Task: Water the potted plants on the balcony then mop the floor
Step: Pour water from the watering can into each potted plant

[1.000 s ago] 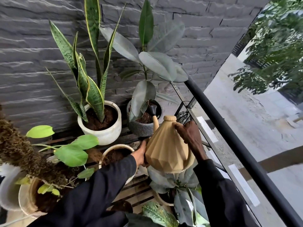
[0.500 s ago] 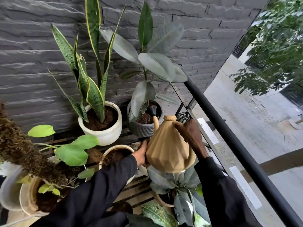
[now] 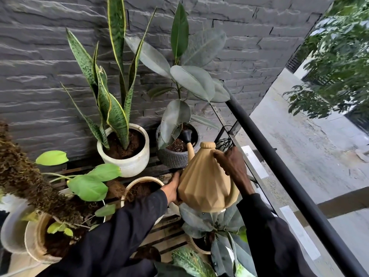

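Note:
A tan faceted watering can (image 3: 203, 182) is tilted forward, its black spout head (image 3: 187, 135) over the soil of the dark ribbed pot (image 3: 175, 158) holding a rubber plant. My right hand (image 3: 232, 166) grips the can near its top and handle. My left hand (image 3: 172, 187) presses against the can's lower left side. To the left stands a white pot (image 3: 129, 162) with a snake plant. A beige pot (image 3: 139, 181) sits just below it, partly behind my left arm.
A black railing (image 3: 279, 164) runs diagonally on the right with glass below it. A dark stone wall (image 3: 40, 56) backs the plants. More pots and a mossy pole (image 3: 26, 176) crowd the lower left; leafy plants (image 3: 215, 226) sit under the can.
The can and both hands have barely shifted; the spout stays over the dark ribbed pot.

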